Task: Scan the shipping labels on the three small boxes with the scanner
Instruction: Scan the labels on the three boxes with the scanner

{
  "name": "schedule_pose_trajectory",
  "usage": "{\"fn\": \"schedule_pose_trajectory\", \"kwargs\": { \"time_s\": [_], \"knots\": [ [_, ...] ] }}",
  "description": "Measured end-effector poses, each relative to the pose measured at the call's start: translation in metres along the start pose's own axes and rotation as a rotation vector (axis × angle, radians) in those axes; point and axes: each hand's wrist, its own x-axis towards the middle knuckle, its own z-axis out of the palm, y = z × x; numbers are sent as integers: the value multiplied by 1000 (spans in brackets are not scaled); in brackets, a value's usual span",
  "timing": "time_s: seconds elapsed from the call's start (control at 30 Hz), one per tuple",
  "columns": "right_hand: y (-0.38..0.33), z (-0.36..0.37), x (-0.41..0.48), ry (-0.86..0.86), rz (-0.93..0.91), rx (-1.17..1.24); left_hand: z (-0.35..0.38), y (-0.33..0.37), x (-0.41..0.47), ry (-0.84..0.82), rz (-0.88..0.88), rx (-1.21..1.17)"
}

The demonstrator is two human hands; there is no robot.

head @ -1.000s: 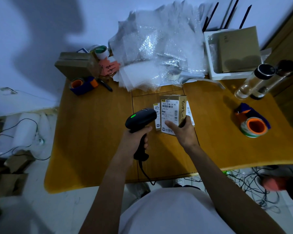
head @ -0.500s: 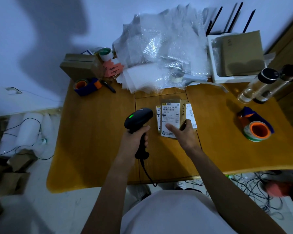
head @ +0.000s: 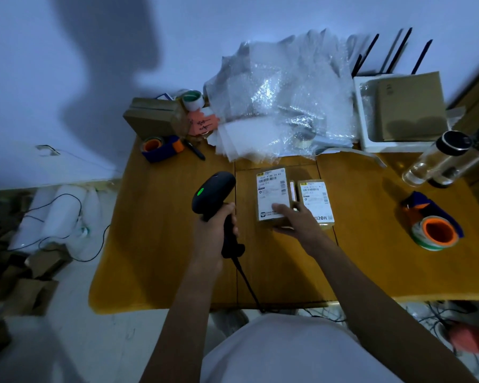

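My left hand (head: 215, 230) is wrapped tight around the scanner (head: 213, 193), its green light on, my right hand (head: 296, 219) rests loosely spread on the near end of the left box (head: 273, 196) beside the right box (head: 317, 200), a third sliver-thin between them, and I can't tell which labels are scanned.
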Motion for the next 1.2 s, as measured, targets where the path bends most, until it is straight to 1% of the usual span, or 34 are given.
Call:
{"fn": "schedule_pose_trajectory", "kwargs": {
  "time_s": [0.17, 0.4, 0.5, 0.77, 0.97, 1.13, 1.2],
  "knots": [
    [-12, 25, -5, -46, 93, 31, -5, 5, -1, 22, 50, 36],
    [3, 49, -1, -53, 179, -82, -14, 5, 1, 127, 51, -17],
    [15, 52, 1, -86, 199, -49, -20, 3, 3, 125, 54, -17],
    [27, 56, 0, -79, 235, -19, -30, -3, 10, 116, 21, 1],
    [34, 61, 5, -17, 342, 95, -34, -7, 19, 108, -2, -3],
    [43, 66, 16, 23, 342, 241, -37, -9, 28, 114, -44, -28],
    [44, 71, 19, 24, 342, 256, -39, -11, 30, 112, -64, -21]
  ]
}}
